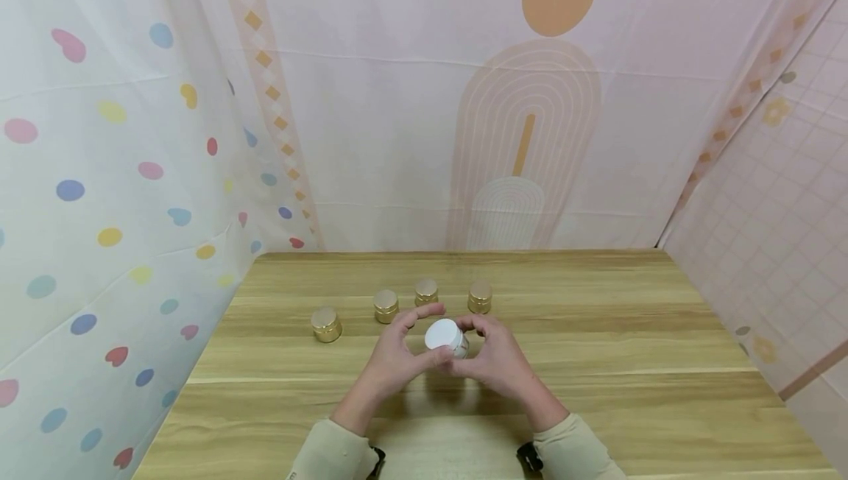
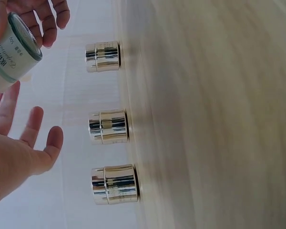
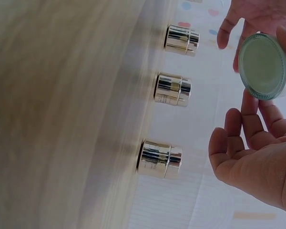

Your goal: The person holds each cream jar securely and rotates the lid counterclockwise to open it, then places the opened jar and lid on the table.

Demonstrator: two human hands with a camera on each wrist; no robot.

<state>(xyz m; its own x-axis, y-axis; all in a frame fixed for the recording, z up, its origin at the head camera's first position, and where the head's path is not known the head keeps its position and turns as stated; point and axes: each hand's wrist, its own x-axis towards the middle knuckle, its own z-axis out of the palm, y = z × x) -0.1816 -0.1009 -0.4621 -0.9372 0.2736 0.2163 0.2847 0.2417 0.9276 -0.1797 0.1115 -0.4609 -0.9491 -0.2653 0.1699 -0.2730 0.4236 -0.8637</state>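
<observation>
A small glass cream jar [image 1: 460, 344] with a white lid [image 1: 442, 333] is held tilted above the table. In the left wrist view its printed label [image 2: 10, 53] shows, and in the right wrist view its round base [image 3: 262, 67]. My right hand [image 1: 493, 358] grips the jar's side between thumb and fingers. My left hand [image 1: 396, 358] curves loosely around the lid side, its thumb at the jar's near side and its forefinger stretched out beyond the lid, apart from it. Beyond the hands stand several gold lidded jars, including one gold jar [image 1: 386, 307] and another gold jar [image 1: 480, 297].
The leftmost gold jar [image 1: 327, 325] stands left of my left hand, and one more gold jar [image 1: 427, 291] is just behind its fingertips. All are upright on the wood-grain table [image 1: 629, 333]. Patterned curtains [image 1: 371, 134] hang at the back and both sides.
</observation>
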